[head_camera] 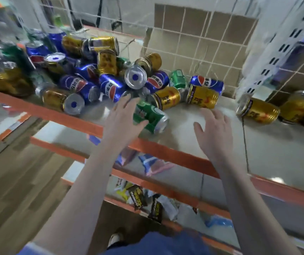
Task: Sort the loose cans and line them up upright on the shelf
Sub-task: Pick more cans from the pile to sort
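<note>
The left hand [123, 115] grips a green can [150, 116] lying on the pale, orange-edged shelf [193, 159]. The right hand [213, 129] hovers spread wide beside it. Wire mesh [202, 34] backs the heap of cans [92, 74] beyond the fingers.

Loose cans on the shelf [211, 129]
Blue, gold and green cans [99, 74] lie heaped toward its left; a green can [153, 116] lies sideways near the front edge.
</note>
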A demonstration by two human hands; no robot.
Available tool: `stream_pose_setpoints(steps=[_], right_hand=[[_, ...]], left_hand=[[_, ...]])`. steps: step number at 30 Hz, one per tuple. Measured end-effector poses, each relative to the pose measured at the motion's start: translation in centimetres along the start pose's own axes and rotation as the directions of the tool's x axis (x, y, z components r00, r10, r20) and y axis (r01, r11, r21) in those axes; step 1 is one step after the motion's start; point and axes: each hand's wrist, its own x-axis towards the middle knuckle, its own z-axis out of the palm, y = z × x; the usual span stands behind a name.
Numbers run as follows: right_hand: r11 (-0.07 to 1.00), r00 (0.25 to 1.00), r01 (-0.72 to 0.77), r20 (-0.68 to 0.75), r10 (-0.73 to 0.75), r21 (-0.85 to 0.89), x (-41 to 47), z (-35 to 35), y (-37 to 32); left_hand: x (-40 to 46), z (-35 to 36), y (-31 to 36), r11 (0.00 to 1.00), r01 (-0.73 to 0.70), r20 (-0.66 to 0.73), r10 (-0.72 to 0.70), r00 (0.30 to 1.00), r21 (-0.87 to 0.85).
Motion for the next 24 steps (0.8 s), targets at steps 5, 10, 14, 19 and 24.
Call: stream_pose_setpoints(steps=[5, 10, 14, 19, 24], right_hand=[[0.992, 0.993, -0.116, -0.008, 0.116, -0.039, -0.1, 1.3, -2.2], [0.974, 0.976, -0.218, 0.015, 0.219, -0.061, -0.7, 2.0, -2.6], [0.966, 0.970, -0.240, 0.001, 0.242, -0.097, -0.2, 1.8, -1.8], [0.963, 0.969, -0.247, -0.034, 0.244, -0.110, 0.7, 0.8, -0.7], [0.968, 0.976, -0.217, -0.053, 0.212, -0.126, 2.2, 0.7, 1.4]], left_hand=[[3.0, -0.5, -3.7, 0.978, -0.209, 0.135, 0.210, 0.968, -0.024], [4.7, 0.1, -5.0, 0.930, -0.334, 0.228, 0.363, 0.904, -0.156], [5.8, 0.6, -5.4, 0.915, -0.361, 0.189, 0.393, 0.900, -0.181], [6.5, 1.0, -5.6, 0.917, -0.384, 0.131, 0.396, 0.909, -0.103], [6.5, 1.4, -6.0, 0.923, -0.299, 0.203, 0.349, 0.915, -0.241]])
